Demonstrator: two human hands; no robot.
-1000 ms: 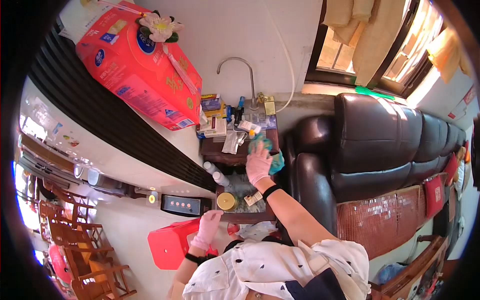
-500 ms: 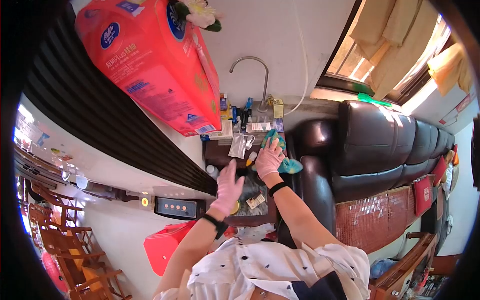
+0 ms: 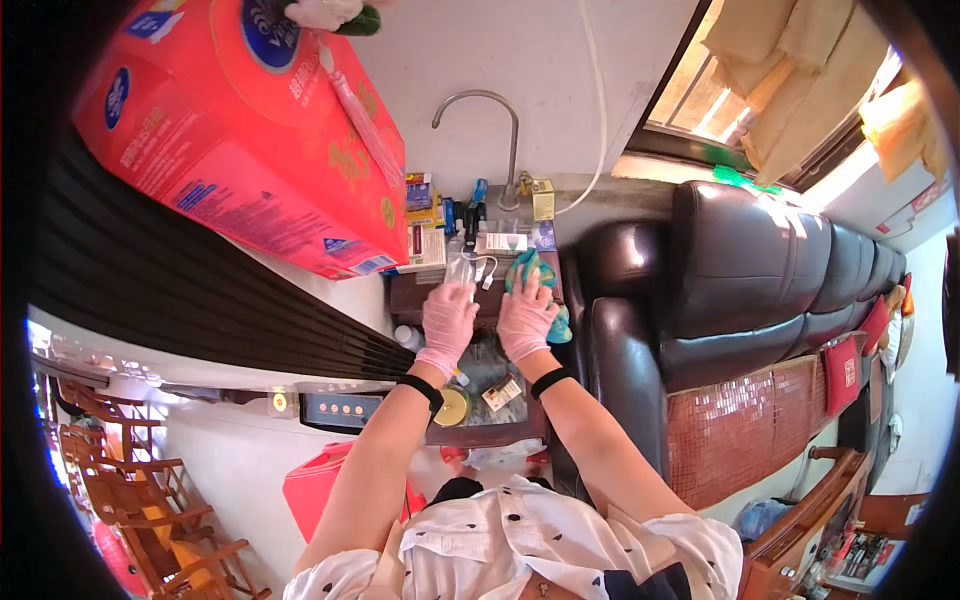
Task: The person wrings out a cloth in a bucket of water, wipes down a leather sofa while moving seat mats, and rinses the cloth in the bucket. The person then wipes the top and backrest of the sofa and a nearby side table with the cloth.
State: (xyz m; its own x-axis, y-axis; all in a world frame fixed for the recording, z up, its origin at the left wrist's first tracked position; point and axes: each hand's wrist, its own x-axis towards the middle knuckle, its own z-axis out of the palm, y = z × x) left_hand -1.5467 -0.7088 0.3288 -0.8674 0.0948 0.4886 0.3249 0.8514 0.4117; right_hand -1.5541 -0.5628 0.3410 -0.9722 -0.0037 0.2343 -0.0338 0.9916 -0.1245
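My left hand, in a thin pinkish glove, has its fingers bent over the near end of a silvery pouch on the small dark table. Its fingertips are partly hidden there. My right hand, gloved alike, presses on a crumpled teal patterned cloth, fingers curled into it. A white cable lies between the pouch and the cloth. Nearer me on the tabletop are a small box, a round yellow-green lid and a small yellow-tipped item beside my left wrist.
Medicine boxes and small bottles crowd the back, before a curved metal tap. A white bottle stands at the left edge. A big red tissue pack looms upper left; a dark leather sofa borders the right.
My left hand has moved forward onto the pouch. The small orange-capped bottle no longer shows between my hands. The right hand stays on the cloth, and the view has shifted slightly.
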